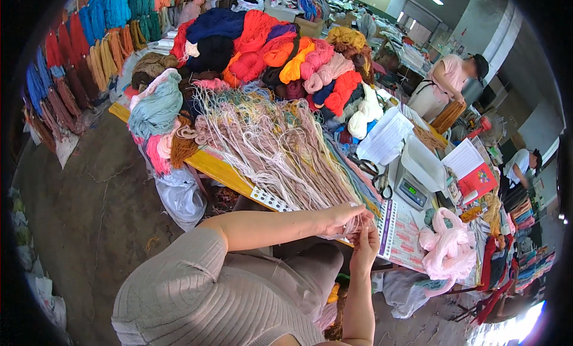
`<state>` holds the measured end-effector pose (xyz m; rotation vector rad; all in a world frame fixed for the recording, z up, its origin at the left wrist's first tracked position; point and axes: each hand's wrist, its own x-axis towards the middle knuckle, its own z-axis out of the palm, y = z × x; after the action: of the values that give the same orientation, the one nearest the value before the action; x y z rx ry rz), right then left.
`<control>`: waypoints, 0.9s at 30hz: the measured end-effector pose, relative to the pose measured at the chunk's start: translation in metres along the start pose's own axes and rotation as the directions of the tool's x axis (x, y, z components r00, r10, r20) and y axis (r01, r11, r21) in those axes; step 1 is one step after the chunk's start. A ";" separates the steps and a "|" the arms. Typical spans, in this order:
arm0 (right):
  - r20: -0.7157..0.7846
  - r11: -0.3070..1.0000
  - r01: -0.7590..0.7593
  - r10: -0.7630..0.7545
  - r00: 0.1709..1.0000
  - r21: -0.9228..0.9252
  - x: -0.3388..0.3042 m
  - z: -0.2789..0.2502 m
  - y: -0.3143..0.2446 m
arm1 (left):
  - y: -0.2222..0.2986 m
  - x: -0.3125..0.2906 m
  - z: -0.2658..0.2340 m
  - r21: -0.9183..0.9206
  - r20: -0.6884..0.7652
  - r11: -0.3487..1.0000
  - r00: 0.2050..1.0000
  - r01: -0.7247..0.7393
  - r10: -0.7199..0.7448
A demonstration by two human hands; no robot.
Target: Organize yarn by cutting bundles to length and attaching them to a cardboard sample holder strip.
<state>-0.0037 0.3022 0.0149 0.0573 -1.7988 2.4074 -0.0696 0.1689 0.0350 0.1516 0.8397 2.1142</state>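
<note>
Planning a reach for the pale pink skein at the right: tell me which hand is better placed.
The right hand, I'd judge: it is nearer the pale pink skein. The left hand sits farther off, its forearm stretched sideways. Both appear busy with pale yarn strands.

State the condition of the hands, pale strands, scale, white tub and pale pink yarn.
Pale strands: fanned out, tangled at far end
Left hand: closed on their near end
Right hand: fingertips pinched there too
Scale: display lit
White tub: lidless
Pale pink yarn: loosely bunched
</note>
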 end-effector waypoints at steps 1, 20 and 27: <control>0.030 1.000 0.014 -0.014 0.999 0.000 0.000 -0.002 -0.001 | 0.001 -0.001 0.001 -0.068 -0.037 0.997 0.999 -0.036 0.033; -0.492 0.789 0.119 -0.485 0.723 -0.603 -0.036 -0.230 -0.128 | 0.153 -0.038 -0.068 -0.046 -0.125 0.911 0.908 -0.409 0.401; -0.005 0.761 -0.088 0.111 0.994 -0.643 0.034 -0.157 0.008 | -0.040 0.078 -0.025 -0.106 -0.200 0.916 0.894 0.387 -0.401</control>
<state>-0.0301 0.4531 -0.0340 -0.0741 -2.5945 1.7050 -0.1028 0.2317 -0.0226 -0.2718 0.8464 1.7864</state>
